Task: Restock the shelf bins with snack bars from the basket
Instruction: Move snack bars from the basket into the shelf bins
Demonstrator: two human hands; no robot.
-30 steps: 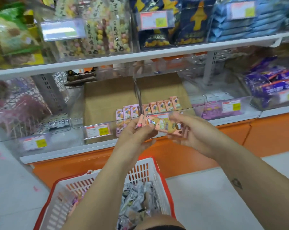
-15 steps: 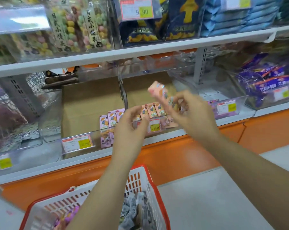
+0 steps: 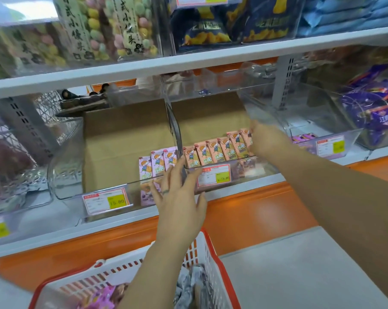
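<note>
Since half a second ago the left hand [image 3: 179, 204] has risen and spread, and it now hangs released, fingers straight, holding nothing, before the seam between the two bins. The right hand [image 3: 267, 140], which then held one peach bar up in the air, has dropped into the right bin [image 3: 251, 171] at the far end of the row. Its fingertips are hidden against the packs, so whether it still grips the bar cannot be told. The left bin [image 3: 63, 175] is clear, glossy plastic with rounded corners, a pink and yellow tag [image 3: 107, 200] on its front, and upright pink bars [image 3: 157, 162] before matte brown cardboard [image 3: 126, 139]. The peach bars [image 3: 215, 151] are flat, shiny rectangles, leaning shoulder to shoulder. Below is the basket [image 3: 213, 248], white slotted plastic with a red rim, holding crinkled silver packs [image 3: 188, 284].
</note>
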